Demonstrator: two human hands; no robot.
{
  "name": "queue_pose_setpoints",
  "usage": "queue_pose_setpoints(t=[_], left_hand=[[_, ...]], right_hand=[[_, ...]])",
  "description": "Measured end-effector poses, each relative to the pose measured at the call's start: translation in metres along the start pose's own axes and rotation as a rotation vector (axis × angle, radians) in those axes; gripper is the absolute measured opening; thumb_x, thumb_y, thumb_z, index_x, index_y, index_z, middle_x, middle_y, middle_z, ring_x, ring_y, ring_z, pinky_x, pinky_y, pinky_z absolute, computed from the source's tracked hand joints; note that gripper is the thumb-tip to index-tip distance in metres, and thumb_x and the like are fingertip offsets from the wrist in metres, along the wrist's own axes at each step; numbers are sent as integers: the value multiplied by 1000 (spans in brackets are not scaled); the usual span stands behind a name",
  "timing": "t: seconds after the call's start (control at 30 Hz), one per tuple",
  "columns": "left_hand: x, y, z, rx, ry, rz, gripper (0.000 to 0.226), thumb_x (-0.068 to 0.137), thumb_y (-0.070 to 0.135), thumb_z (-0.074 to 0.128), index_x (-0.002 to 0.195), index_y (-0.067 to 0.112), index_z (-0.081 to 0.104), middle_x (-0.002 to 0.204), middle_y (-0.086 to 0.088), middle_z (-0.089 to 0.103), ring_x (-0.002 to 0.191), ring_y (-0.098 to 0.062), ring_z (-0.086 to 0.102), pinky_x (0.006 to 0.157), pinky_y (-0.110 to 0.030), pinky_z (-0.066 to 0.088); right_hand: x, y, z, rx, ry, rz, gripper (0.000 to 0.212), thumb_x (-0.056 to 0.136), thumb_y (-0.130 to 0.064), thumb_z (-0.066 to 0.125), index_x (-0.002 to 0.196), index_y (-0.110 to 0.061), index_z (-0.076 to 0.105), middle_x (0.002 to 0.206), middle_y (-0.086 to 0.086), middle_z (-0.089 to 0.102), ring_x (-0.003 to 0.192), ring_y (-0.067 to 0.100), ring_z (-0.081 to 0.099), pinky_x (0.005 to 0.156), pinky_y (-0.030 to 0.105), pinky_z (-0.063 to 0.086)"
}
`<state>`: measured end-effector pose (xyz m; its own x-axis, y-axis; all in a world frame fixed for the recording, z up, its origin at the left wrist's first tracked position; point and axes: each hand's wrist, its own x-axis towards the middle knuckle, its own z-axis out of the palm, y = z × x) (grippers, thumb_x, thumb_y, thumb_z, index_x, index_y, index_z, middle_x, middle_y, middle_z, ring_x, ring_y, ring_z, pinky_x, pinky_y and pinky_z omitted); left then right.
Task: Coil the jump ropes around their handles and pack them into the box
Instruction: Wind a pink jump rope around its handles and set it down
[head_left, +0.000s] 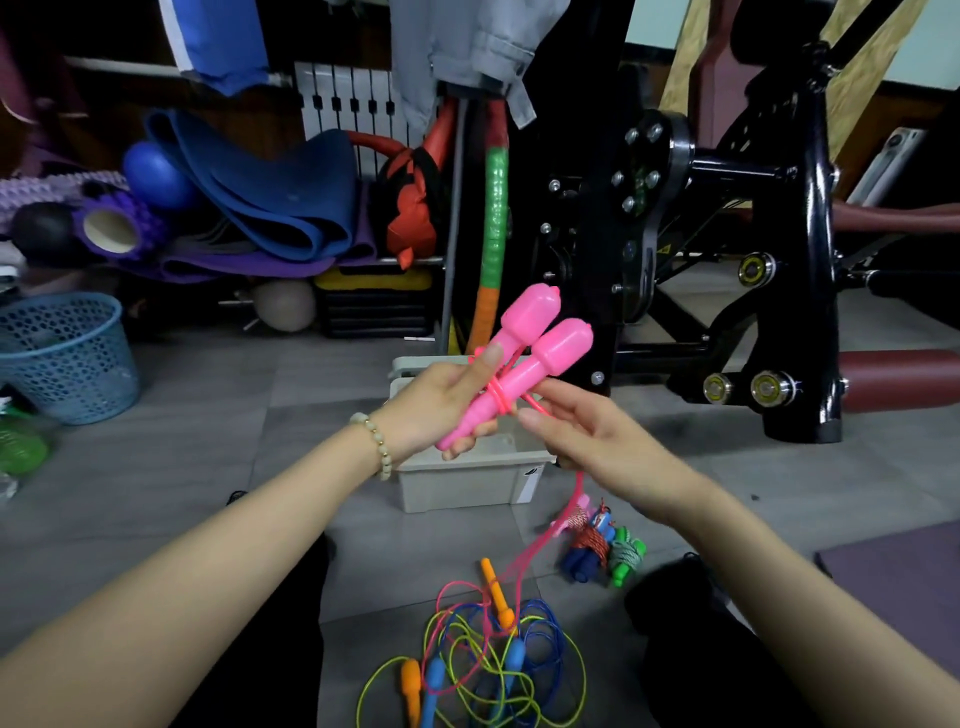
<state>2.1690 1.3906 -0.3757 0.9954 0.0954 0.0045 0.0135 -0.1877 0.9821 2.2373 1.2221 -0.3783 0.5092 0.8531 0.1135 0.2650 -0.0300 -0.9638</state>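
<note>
My left hand (441, 402) grips two pink jump-rope handles (540, 343) side by side, above the beige box (467, 480). A few turns of pink rope (500, 399) circle the handles. My right hand (576, 431) pinches the pink rope just right of the handles, and the rest of the cord (524, 558) hangs down to the floor. Below lies a tangle of orange-handled (496, 592) and blue-handled (514, 660) ropes with yellow-green and blue cords. Several coiled ropes (602, 545) lie right of the box.
A black exercise machine (727, 234) stands at the right. Rolled mats (270, 197), balls and a foam roller are piled at the back left. A blue mesh basket (67, 358) sits on the left floor. A purple mat (904, 582) lies at the lower right.
</note>
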Motion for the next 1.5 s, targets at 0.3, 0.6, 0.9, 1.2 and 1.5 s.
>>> queue_pose_setpoints(t=[0.3, 0.6, 0.9, 1.2, 1.5], left_hand=[[9, -5, 2, 84, 125, -15, 47, 88, 53, 42, 68, 13, 54, 46, 0, 51, 31, -11, 41, 32, -17, 33], [11, -16, 9, -61, 279, 70, 28, 95, 41, 46, 90, 15, 54, 52, -5, 52, 31, -14, 39, 32, -17, 31], [25, -22, 3, 62, 382, 28, 33, 93, 47, 49, 80, 18, 54, 50, -3, 54, 30, -13, 42, 33, -18, 34], [31, -21, -3, 328, 150, -69, 43, 93, 51, 45, 97, 11, 59, 54, -5, 53, 32, -15, 43, 34, -18, 34], [19, 0, -3, 497, -117, -26, 35, 89, 51, 52, 88, 17, 55, 61, -5, 53, 38, -14, 44, 38, -20, 37]], right_hand=[[10, 7, 15, -105, 300, -116, 12, 86, -13, 67, 96, -13, 73, 80, -12, 73, 76, -6, 63, 73, 10, 45], [2, 25, 22, 209, 176, 173, 11, 99, -14, 41, 105, -17, 50, 50, -11, 31, 41, 2, 20, 38, 13, 17], [6, 16, 15, 53, 337, 251, 35, 98, -28, 47, 68, -10, 54, 54, 0, 38, 47, 9, 39, 58, 28, 47], [9, -9, -11, -1524, 178, -449, 21, 74, -15, 76, 78, -9, 57, 62, 5, 57, 47, 26, 57, 38, 24, 28], [13, -37, -40, -1207, 171, -292, 30, 81, -46, 66, 74, -19, 55, 65, -6, 57, 66, 19, 53, 57, 33, 39]])
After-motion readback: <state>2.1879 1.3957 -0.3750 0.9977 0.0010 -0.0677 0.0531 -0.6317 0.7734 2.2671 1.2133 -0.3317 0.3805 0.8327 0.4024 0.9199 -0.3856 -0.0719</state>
